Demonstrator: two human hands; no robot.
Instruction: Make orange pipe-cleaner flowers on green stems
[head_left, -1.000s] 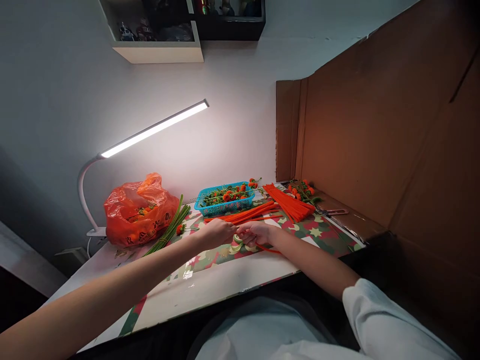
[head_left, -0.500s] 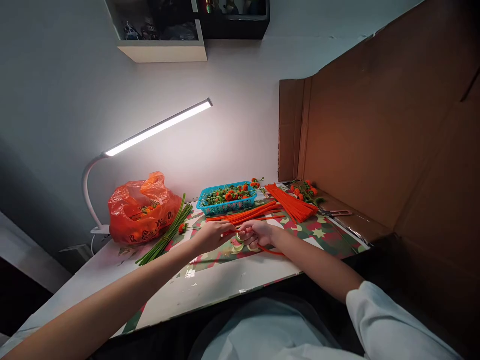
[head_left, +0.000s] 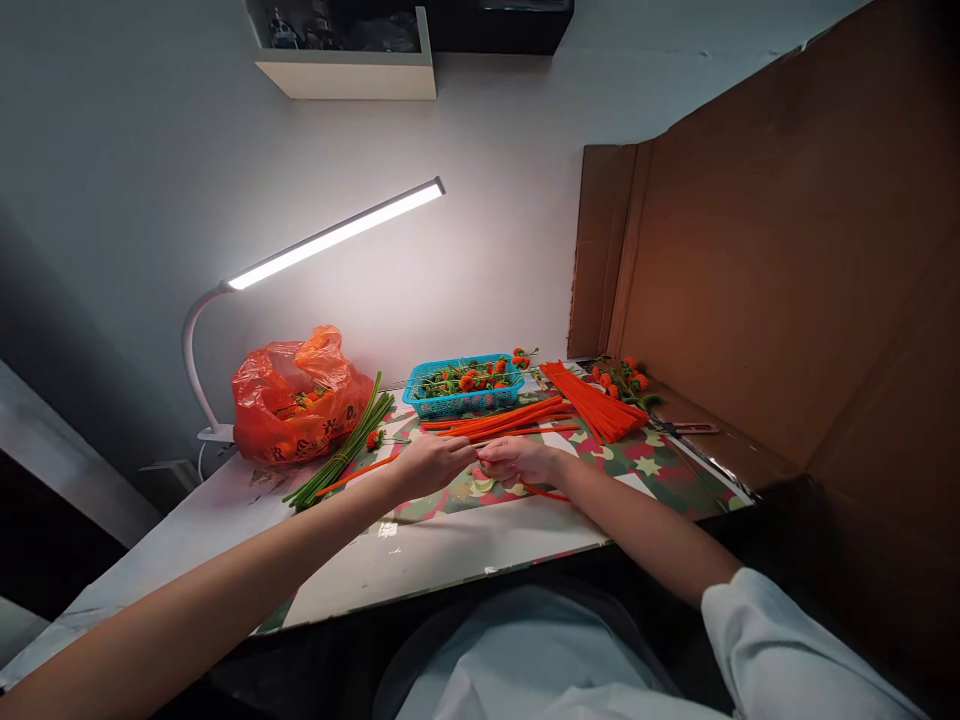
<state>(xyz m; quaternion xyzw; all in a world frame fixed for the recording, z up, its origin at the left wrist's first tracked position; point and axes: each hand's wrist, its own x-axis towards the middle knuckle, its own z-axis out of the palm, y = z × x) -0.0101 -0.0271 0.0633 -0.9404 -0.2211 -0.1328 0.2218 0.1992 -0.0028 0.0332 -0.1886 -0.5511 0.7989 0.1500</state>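
Note:
My left hand (head_left: 433,466) and my right hand (head_left: 523,460) meet at the fingertips over the table's middle. Both are closed on an orange pipe cleaner (head_left: 544,492), whose one end curves out below my right wrist. Another orange length (head_left: 358,474) sticks out to the left from behind my left hand; whether it is the same stem I cannot tell. Just beyond my fingers lie loose orange pipe cleaners (head_left: 499,421) and a thick orange bundle (head_left: 595,402). A single orange flower (head_left: 374,440) on a thin stem lies left of my left hand.
Behind stands a blue basket (head_left: 463,402) of orange flowers. Left are green stems (head_left: 341,455), an orange plastic bag (head_left: 289,425) and a lit lamp (head_left: 337,235). Right are more flowers (head_left: 621,377), a utility knife (head_left: 690,428) and a tall cardboard wall (head_left: 757,250).
An orange length now shows left of my left hand, which has turned with its back more upward. My fingertips have drawn closer together. The whole view has shifted slightly.

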